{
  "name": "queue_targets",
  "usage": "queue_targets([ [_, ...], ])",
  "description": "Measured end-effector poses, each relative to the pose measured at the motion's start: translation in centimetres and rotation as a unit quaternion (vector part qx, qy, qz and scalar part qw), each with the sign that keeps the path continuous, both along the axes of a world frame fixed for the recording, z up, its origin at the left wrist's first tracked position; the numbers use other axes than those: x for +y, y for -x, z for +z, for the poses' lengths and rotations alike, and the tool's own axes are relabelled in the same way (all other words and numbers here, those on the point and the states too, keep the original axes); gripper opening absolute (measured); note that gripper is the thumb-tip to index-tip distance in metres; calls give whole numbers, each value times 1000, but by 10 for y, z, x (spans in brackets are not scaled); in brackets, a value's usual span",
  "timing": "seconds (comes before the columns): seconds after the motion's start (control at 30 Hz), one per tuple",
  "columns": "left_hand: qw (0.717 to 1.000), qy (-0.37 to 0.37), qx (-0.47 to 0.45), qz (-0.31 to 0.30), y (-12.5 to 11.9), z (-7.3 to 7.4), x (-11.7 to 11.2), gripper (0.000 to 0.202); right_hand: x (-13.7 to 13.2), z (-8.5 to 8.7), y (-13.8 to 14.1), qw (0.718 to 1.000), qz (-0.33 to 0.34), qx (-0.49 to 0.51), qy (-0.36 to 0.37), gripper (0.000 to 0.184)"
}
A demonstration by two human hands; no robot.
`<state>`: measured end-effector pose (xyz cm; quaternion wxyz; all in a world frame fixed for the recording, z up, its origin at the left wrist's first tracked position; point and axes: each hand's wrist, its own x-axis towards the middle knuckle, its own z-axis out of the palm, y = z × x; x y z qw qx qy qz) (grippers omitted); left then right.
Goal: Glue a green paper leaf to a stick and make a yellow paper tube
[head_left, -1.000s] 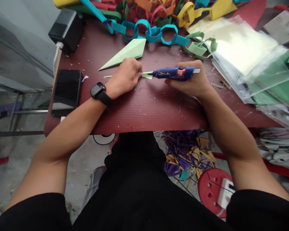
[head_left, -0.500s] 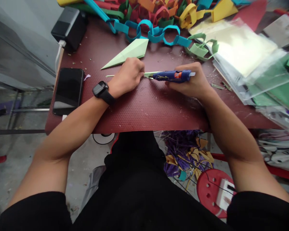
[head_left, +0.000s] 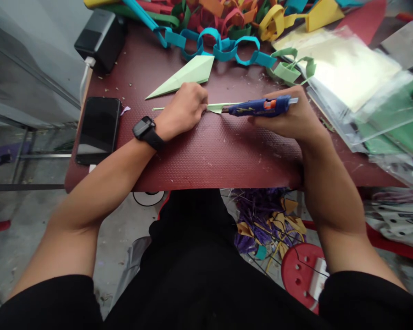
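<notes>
My right hand is wrapped round a blue hot glue gun, with a clear glue stick poking out of its back end. The gun's nozzle touches or hovers just over a small flap of light green paper. My left hand, fingers curled and pressed down, pins that paper at the flap's left side; a thin green edge runs out to either side of the fingers. Just behind my left hand lies a folded, pointed piece of light green paper.
Blue paper chain links and a light green link piece lie toward the back. Plastic-wrapped paper sheets cover the right side. A phone and a black charger block sit on the left of the dark red table.
My right hand has drawn the glue gun to the right along the paper, and more of the green flap shows. My left hand stays in place.
</notes>
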<state>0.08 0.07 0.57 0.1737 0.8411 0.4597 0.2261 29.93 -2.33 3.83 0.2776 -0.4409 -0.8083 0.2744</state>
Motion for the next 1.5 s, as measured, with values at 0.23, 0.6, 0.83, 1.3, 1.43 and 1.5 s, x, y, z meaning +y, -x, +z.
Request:
queue_targets([
  [0.23, 999, 0, 41, 11, -1, 2, -1, 34, 0, 1, -3, 1000, -11, 18, 5, 47],
  [0.6, 1000, 1, -3, -4, 0, -1, 2, 33, 5, -12, 4, 1000, -3, 12, -5, 43],
  [0.83, 1000, 1, 10, 2, -1, 0, 2, 33, 4, -8, 7, 1000, -7, 5, 7, 34],
  [1.3, 999, 12, 46, 22, -4, 6, -3, 33, 0, -2, -1, 1000, -13, 24, -7, 49],
  [1.43, 998, 9, 54, 26, -5, 6, -3, 31, 4, -8, 5, 999, 25, 37, -24, 42],
  [1.5, 998, 13, 50, 25, -5, 5, -2, 30, 5, -9, 6, 998, 31, 36, -32, 38],
])
